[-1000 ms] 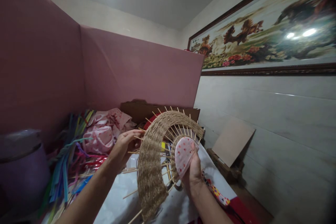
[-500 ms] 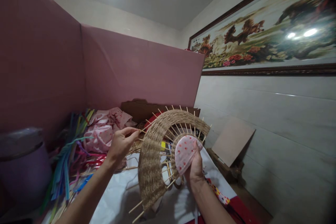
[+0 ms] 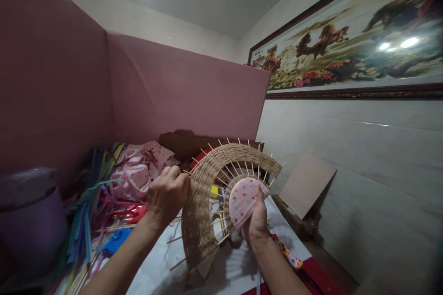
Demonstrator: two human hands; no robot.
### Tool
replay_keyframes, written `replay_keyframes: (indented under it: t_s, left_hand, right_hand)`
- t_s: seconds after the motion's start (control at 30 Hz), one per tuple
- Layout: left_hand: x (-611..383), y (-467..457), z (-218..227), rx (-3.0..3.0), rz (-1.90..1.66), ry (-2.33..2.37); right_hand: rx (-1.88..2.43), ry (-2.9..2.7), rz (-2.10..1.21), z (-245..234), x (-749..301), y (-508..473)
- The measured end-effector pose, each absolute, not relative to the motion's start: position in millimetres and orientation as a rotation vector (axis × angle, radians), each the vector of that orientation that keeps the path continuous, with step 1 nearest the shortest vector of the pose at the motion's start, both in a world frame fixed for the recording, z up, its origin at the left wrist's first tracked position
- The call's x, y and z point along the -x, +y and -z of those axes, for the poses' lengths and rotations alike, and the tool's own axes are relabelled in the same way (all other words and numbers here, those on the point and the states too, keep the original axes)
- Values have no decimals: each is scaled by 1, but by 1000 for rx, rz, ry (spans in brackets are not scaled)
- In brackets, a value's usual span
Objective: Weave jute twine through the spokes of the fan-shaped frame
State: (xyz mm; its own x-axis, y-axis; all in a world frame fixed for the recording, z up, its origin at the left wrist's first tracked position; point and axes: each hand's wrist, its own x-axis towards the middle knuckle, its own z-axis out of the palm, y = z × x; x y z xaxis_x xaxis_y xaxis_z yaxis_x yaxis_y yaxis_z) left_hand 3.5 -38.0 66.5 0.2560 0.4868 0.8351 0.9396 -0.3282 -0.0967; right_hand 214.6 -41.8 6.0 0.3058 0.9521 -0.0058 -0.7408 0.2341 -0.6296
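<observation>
A half-ring fan (image 3: 204,189) of woven straw-coloured cord on thin sticks is held up over the table, its bare stick tips poking out past the outer edge. My right hand (image 3: 258,221) grips its centre, a half-round pad of pink cloth with red dots (image 3: 244,200), thumb on the front. At the fan's left outer edge my left hand (image 3: 169,193) is closed, back of the hand toward me, near the stick tips. Its fingertips are hidden, so what they pinch cannot be made out.
Pink dotted cloth (image 3: 134,175) is heaped at the back left, beside colourful pipe-cleaner-like strips (image 3: 81,221). A blue item (image 3: 116,242) lies nearer. Scissors (image 3: 218,221) show partly behind the fan. A lidded bin (image 3: 31,221) stands left; a board (image 3: 308,186) leans at the right wall.
My left hand has rolled over from an extended fingertip pinch into a closed grip and come closer to the fan's edge. The fan has shifted slightly; my right hand keeps its hold.
</observation>
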Motion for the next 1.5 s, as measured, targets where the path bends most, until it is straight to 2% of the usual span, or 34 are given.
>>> replay_keyframes:
  t_s: [0.53, 1.03, 1.27, 1.5]
  left_hand:
    - [-9, -40, -63, 2027, 1146, -1266]
    - [-3, -31, -60, 2103, 1567, -1376]
    - [-6, -34, -68, 2454, 2017, -1405]
    - [-8, -29, -65, 2491, 2676, -1777]
  right_hand:
    - [580, -404, -1187, -6, -214, -42]
    - [627, -409, -1135, -1, -219, -37]
    - [590, -337, -1162, -3, -223, -38]
    - [589, -322, -1115, -5, -222, -37]
